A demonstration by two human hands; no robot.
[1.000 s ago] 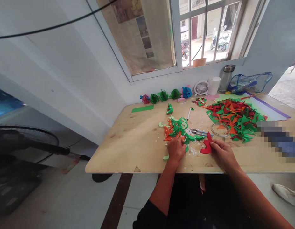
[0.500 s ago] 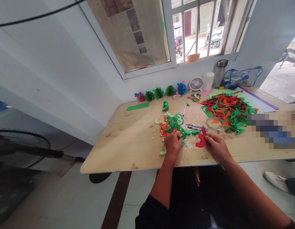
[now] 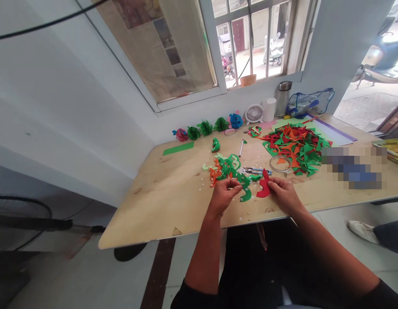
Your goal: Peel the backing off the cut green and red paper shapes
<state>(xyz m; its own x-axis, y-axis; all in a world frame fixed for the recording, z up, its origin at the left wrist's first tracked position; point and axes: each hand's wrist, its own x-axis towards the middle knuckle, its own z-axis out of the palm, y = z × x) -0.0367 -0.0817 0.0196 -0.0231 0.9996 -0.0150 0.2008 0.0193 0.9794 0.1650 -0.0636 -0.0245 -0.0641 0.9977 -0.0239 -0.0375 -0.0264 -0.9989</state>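
My left hand [image 3: 223, 195] is closed in a pinch at the edge of a curved green cutout [image 3: 245, 194] dotted with small white squares. The red cutout [image 3: 263, 185], with a wavy edge and a pointed top, is gripped between the thumb and fingers of my right hand [image 3: 285, 194]. The two cutouts are close together, slightly apart. Beyond my left hand lies a loose heap of green and orange cutouts [image 3: 223, 167], also with white squares on them. Blue-handled snips [image 3: 258, 171] rest on the table just behind the red piece.
A large pile of red, orange and green scraps [image 3: 298, 146] covers the right of the wooden table [image 3: 153, 201]. Near it are a tape-like ring [image 3: 280, 164] and a white pen [image 3: 241, 148]. Paper ornaments [image 3: 205, 128], a small fan [image 3: 254, 113] and a bottle [image 3: 283, 98] line the wall.
My left hand has come up from the heap with a green cutout at its fingertips. My right hand still holds the red cutout. The camera view has turned slightly right.
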